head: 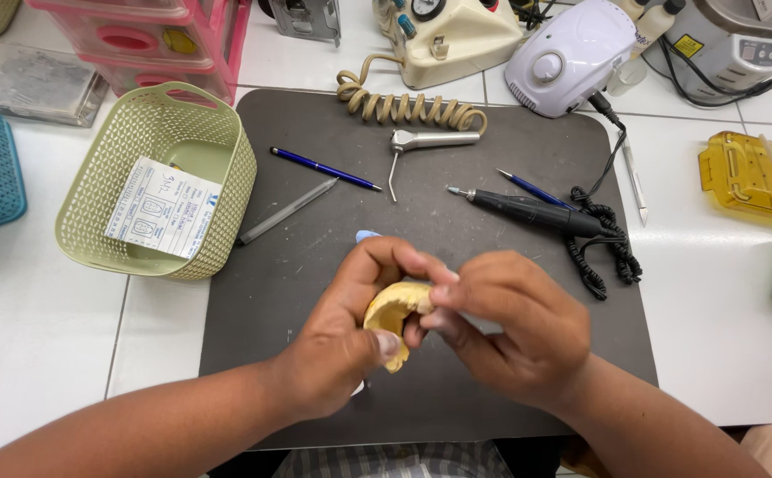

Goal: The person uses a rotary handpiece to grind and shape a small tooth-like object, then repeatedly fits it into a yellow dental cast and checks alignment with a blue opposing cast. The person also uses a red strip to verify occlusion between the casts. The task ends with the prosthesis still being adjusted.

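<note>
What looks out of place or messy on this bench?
Nothing looks spilled or broken. Both hands, left and right, hold a yellow cast over the dark mat. Only the paper slip sits tilted in the green basket.

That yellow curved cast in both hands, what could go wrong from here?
The yellow cast is pinched only by fingertips of the left hand and right hand above the dark mat; a slip might drop and chip it. The black handpiece and its coiled cord lie near the right hand, so a snagged cord could drag the tool.
</note>
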The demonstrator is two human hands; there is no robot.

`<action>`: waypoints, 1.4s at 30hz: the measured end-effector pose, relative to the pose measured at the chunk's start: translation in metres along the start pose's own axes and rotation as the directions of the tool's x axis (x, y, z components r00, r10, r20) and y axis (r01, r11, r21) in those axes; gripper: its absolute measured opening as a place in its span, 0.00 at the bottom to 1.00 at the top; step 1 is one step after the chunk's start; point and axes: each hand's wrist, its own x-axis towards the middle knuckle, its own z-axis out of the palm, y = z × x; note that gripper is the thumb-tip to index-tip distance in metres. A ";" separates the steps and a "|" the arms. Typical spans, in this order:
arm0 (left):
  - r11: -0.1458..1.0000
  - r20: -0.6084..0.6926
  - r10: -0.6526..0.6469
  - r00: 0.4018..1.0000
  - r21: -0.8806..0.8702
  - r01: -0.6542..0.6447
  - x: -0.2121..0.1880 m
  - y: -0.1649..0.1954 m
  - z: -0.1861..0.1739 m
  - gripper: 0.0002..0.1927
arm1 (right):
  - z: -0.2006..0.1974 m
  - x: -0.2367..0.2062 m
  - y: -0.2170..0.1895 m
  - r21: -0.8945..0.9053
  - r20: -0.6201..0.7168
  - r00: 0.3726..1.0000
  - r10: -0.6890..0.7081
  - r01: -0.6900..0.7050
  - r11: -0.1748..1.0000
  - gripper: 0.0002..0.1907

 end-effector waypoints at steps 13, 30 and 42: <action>0.990 -0.306 0.095 0.947 -0.070 -0.121 0.038 0.044 -0.060 0.34 | 0.005 -0.007 0.037 0.221 -0.030 0.919 0.392 -0.377 0.900 0.11; 0.984 -0.244 -0.155 0.957 0.044 0.171 0.036 0.020 -0.023 0.38 | -0.008 -0.007 0.026 0.319 0.021 0.918 0.396 -0.382 0.868 0.11; 0.848 0.005 0.079 0.997 0.526 -0.070 0.041 0.011 -0.021 0.29 | -0.024 -0.012 0.043 0.590 0.107 0.891 0.440 -0.414 0.693 0.13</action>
